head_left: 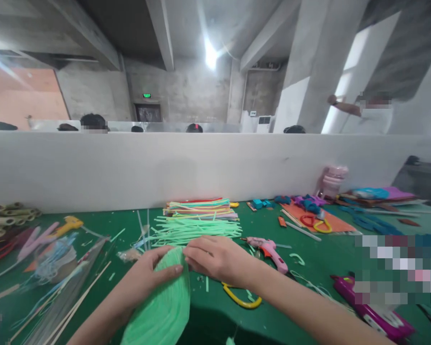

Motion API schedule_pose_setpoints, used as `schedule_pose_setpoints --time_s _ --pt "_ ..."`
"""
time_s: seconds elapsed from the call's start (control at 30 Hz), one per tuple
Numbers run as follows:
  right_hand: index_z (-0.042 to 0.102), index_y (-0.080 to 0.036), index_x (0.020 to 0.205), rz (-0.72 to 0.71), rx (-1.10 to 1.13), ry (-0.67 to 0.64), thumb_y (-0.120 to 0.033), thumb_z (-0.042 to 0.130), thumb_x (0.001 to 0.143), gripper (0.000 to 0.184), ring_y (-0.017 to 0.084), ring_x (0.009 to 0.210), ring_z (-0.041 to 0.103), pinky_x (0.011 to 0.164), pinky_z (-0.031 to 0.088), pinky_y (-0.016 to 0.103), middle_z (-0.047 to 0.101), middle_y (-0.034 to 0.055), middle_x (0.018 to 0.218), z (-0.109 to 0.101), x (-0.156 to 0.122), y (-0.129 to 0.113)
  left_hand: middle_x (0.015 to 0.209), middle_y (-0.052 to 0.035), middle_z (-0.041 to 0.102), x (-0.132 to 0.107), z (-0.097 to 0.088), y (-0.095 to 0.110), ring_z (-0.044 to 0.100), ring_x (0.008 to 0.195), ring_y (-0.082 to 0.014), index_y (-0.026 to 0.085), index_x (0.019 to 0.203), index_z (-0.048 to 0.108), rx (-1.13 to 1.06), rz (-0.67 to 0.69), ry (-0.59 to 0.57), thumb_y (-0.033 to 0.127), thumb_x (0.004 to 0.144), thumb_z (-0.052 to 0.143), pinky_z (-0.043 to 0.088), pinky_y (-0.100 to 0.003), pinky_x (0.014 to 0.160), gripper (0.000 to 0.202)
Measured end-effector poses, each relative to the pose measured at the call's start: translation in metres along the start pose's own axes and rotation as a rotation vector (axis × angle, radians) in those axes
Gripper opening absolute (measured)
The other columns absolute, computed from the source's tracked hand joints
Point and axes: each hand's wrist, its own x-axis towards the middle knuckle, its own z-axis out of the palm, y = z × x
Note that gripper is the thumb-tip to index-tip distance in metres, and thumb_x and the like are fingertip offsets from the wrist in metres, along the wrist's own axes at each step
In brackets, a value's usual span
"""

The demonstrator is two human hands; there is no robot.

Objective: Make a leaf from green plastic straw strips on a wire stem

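My left hand point(145, 275) grips a light-green, layered piece point(167, 306) with curved ridges, thumb lying across its face. At the upper edge of that piece, the bent fingers of my right hand point(215, 261) are closed on it; their tips are partly hidden. Just beyond both hands lies a pile of light-green strips point(197, 230), with a bundle of multicoloured strips point(201, 207) behind. To the right of my right hand rests a pink glue gun point(269, 249). A yellow looped handle point(246, 304) shows below my right forearm.
A white partition point(201, 167) borders the green table point(107, 215) at the back. Bamboo tubes point(7, 218) and a yellow glue gun point(70, 226) lie left. Red-and-yellow-handled scissors point(316, 223), a pink bottle point(333, 182) and a purple tool point(373, 309) are right. People are beyond the partition.
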Motion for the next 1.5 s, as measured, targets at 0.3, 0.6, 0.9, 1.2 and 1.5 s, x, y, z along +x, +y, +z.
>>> schedule_pose_setpoints --time_s 0.3,0.6,0.9,1.2,1.5 --pt "0.058 -0.018 0.085 0.641 0.529 -0.117 -0.026 0.04 0.098 0.023 0.011 0.069 0.057 0.064 0.043 0.021 0.064 0.0008 0.078 0.023 -0.022 -0.008 0.108 -0.0088 0.073 0.002 0.017 -0.038 0.063 0.108 -0.0278 0.022 0.117 0.059 -0.124 -0.15 -0.201 0.039 0.073 0.072 0.04 -0.04 0.099 0.049" --pt "0.058 -0.017 0.084 0.896 0.787 -0.113 -0.038 0.041 0.097 0.03 0.01 0.061 0.056 0.057 0.042 0.021 0.061 -0.0006 0.071 0.04 -0.044 -0.012 0.104 -0.0052 0.072 -0.005 0.023 -0.046 0.067 0.094 -0.0246 0.022 0.104 0.065 -0.146 -0.222 -0.181 0.045 0.073 0.07 0.047 -0.033 0.085 0.039" --pt "0.062 -0.016 0.084 1.15 -0.055 -0.212 -0.046 0.047 0.093 0.035 0.022 0.078 0.064 0.067 0.043 0.03 0.068 0.0086 0.081 0.008 -0.096 0.027 0.083 0.0 0.064 -0.005 0.031 -0.059 0.059 0.083 -0.0211 0.025 0.087 0.063 0.02 -0.253 0.07 0.055 0.072 0.067 0.045 -0.026 0.071 0.034" --pt "0.066 -0.01 0.088 1.616 -0.363 -0.617 -0.066 0.047 0.083 0.06 0.034 0.086 0.067 0.064 0.046 0.035 0.068 0.0215 0.086 -0.019 -0.168 0.069 0.076 -0.0004 0.066 -0.004 0.038 -0.063 0.06 0.066 -0.017 0.019 0.091 0.061 -0.304 -0.34 0.064 0.054 0.07 0.07 0.045 -0.027 0.063 0.042" --pt "0.057 -0.006 0.104 1.638 -0.308 -0.454 -0.045 0.048 0.086 0.044 0.032 0.087 0.068 0.063 0.044 0.032 0.069 0.0226 0.096 0.003 -0.173 0.072 0.074 0.0003 0.065 -0.001 0.044 -0.072 0.06 0.064 -0.0163 0.019 0.089 0.063 -0.365 -0.302 0.214 0.049 0.067 0.076 0.046 -0.026 0.061 0.039"
